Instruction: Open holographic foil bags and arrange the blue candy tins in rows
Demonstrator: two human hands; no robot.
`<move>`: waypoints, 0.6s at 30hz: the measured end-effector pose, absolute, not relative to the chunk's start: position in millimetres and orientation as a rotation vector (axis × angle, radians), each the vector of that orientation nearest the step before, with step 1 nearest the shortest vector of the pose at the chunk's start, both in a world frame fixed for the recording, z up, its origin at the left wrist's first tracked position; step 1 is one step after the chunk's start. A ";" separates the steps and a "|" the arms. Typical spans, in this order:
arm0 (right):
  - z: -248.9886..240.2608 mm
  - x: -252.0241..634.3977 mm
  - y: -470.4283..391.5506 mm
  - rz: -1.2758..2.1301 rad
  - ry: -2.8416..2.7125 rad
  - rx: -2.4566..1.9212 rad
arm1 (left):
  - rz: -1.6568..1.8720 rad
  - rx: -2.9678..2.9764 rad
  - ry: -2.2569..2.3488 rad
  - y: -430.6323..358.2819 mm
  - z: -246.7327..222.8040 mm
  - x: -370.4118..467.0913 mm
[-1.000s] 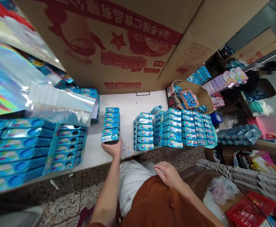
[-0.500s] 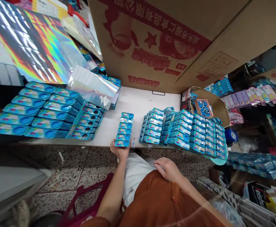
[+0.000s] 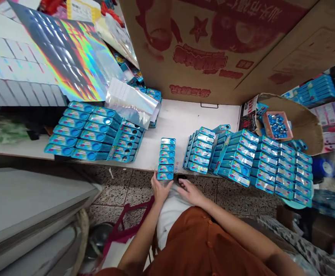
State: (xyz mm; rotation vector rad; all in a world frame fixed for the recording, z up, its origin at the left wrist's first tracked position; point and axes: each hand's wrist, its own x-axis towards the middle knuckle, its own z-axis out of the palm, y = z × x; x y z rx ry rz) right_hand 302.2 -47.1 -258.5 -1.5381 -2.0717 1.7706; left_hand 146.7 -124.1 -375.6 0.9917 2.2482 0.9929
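A short column of small blue boxes (image 3: 166,160), each with a round dimple and colourful print on top, lies on the white tabletop and reaches its front edge. My left hand (image 3: 160,190) is at the column's near end, fingers along the left side of the closest box and thumb apart below it; whether it bears any weight is unclear. To the right of that, over my lap, my right hand (image 3: 192,193) has its fingers loosely bent and parted, with nothing visible in them. It does not touch the boxes.
More blue boxes stand in rows at left (image 3: 81,134) and right (image 3: 242,161). A large cardboard carton (image 3: 196,50) rises behind the white tabletop (image 3: 179,119). Shiny holographic sheets (image 3: 78,50) lie at upper left. A pink tray (image 3: 278,125) of small blue pieces sits in an open carton.
My right hand has risen from my lap and come left, close to my left hand. My left thumb now shows apart from the column. The view has shifted, moving the scene's left part inward.
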 end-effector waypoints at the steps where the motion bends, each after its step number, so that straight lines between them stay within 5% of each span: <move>1: -266.7 292.9 -44.5 1.769 -1.929 -1.649 | 1.048 0.971 2.177 -126.7 -370.6 137.7; 10: -337.1 214.3 -7.2 1.707 -1.314 -2.059 | 1.146 0.274 1.880 -41.7 -358.3 79.3; 18: -334.5 192.0 -4.9 1.686 -1.286 -1.953 | 1.043 -0.064 1.324 -29.4 -338.4 98.8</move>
